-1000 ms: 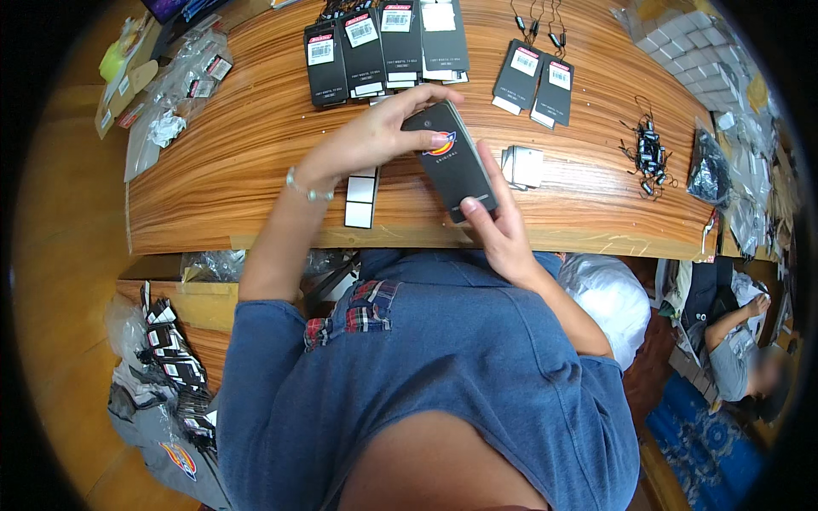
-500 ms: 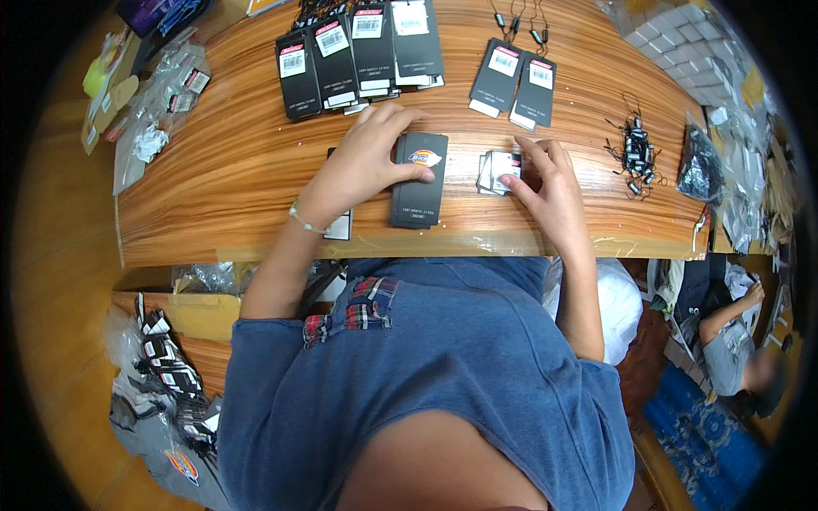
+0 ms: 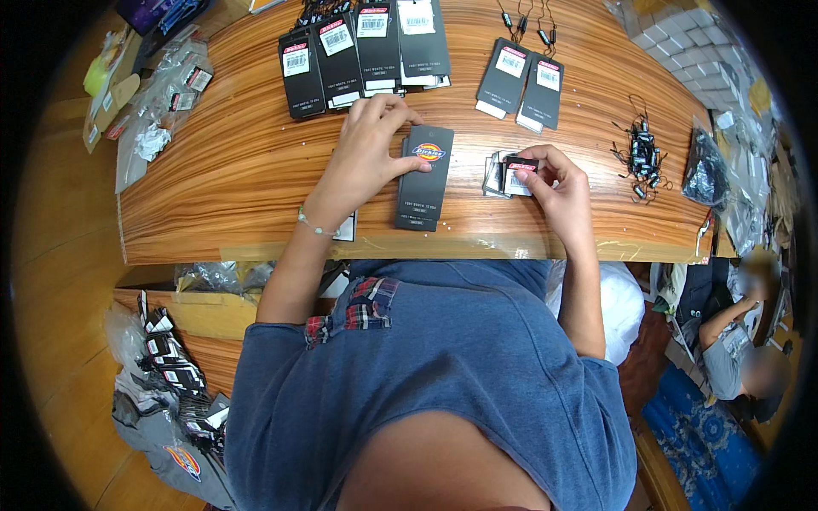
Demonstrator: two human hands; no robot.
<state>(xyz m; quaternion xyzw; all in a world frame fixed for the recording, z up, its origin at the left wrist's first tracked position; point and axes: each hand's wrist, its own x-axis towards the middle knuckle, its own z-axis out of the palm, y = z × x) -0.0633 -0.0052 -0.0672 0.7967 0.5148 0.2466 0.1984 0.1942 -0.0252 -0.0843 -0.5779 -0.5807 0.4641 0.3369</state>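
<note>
A stack of black hang tags (image 3: 423, 192) with a coloured oval emblem lies before me near the table's front edge. My left hand (image 3: 362, 157) rests over its left side, thumb on the top tag and fingers stretched apart past the upper end. Under that wrist, a white-edged card (image 3: 347, 226) is mostly covered. To the right, my right hand (image 3: 562, 186) pinches a small label (image 3: 517, 180) with a red-and-black top and white lower part between thumb and forefinger. Small white cards (image 3: 492, 176) lie just left of it.
Black tag stacks with white stickers (image 3: 339, 64) stand at the back; two more corded tags (image 3: 503, 72) lie right of them. Black cords (image 3: 641, 157) are heaped at right, beside a plastic bag (image 3: 704, 170) and white boxes (image 3: 673, 43). Another person (image 3: 728, 362) sits at far right.
My right hand has closed on the small label and tilted it up from the small cards. My left hand stays over the tag stack, and the whole view has shifted slightly.
</note>
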